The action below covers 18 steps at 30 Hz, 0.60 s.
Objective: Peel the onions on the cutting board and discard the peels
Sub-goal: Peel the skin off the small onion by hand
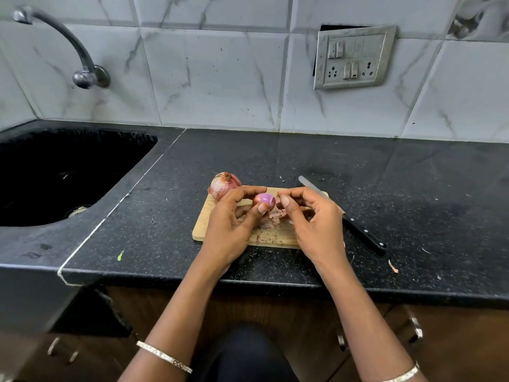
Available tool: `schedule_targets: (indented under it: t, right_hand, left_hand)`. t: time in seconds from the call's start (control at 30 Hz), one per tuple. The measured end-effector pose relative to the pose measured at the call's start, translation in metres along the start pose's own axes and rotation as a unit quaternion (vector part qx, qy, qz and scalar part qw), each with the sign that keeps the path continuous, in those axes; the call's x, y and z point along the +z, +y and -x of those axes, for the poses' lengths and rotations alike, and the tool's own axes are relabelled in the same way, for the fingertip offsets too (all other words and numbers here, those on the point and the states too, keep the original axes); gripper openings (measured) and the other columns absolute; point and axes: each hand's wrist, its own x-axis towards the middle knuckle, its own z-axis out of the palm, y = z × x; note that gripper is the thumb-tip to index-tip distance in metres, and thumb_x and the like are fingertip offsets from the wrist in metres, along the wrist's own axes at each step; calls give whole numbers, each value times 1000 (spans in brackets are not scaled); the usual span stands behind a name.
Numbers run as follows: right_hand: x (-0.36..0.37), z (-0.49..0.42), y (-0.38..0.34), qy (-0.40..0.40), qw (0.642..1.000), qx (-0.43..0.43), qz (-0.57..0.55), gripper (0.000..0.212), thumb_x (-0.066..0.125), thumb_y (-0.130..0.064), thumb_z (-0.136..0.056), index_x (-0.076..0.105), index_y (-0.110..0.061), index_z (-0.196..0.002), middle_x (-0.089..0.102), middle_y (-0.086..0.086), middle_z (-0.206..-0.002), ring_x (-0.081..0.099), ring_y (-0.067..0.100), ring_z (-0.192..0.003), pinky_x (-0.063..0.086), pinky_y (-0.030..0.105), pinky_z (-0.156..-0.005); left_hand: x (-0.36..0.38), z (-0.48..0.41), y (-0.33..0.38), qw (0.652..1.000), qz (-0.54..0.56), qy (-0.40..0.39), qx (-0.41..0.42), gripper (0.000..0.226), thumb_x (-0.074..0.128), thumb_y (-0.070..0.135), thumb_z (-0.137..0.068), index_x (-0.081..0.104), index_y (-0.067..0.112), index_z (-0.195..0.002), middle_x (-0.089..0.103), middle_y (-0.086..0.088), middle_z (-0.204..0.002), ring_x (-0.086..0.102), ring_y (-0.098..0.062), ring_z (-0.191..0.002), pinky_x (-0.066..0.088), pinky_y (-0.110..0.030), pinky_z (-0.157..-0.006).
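My left hand (234, 224) holds a small onion (265, 200) above the wooden cutting board (202, 226); its purple flesh shows where skin is off. My right hand (311, 219) pinches a strip of peel (278, 201) at the onion's right side. A larger onion (223, 184) in its dry skin sits at the board's far left corner. Loose peels (271, 219) lie on the board under my hands.
A knife (358, 224) with a black handle lies on the black counter right of the board, blade pointing away. A dark sink (55, 175) with a tap (68, 45) is at the left. A peel scrap (393, 266) lies near the counter's front edge.
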Motion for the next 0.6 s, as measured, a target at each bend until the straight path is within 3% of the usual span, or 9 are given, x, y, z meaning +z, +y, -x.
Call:
schedule_targets:
  t: [0.07,0.23,0.4,0.6]
  right_hand:
    - [1,1,-3,-16,1000,-4,-8,12,71,-29,-95,78,-20,-97,76,-11,-89,72,12,-88,58,38,-77]
    - [-1,2,-5,-23,999,2,-33,12,79,-22,-88,80,-18,-100,77,-11,-92,73,9,-88,59,32,-77]
    - [-1,2,-2,-18,999,-14,-25,12,79,-19,-88,82,-16,-99,78,-9,-91,73,9,-88,59,36,-77]
    - [-1,3,0,8,999,-43,22,6,79,-15,-86,83,-16,-91,76,-9,-83,71,10,-81,58,36,-72]
  left_hand:
    - [1,0,1,1000,7,4,-4,27,70,18,-94,67,15,-120,71,-10,-119,73,-26,-106,60,-46,-92]
    - [1,0,3,1000,6,10,-15,30,74,18,-88,65,11,-115,73,-10,-114,75,-25,-101,61,-40,-88]
    - [2,1,4,1000,-1,11,-24,27,75,7,-88,62,4,-112,74,-12,-109,77,-23,-94,62,-32,-81]
    - [4,4,10,999,-24,7,-27,29,78,11,-84,64,3,-108,75,-1,-104,78,-22,-85,64,-33,-76]
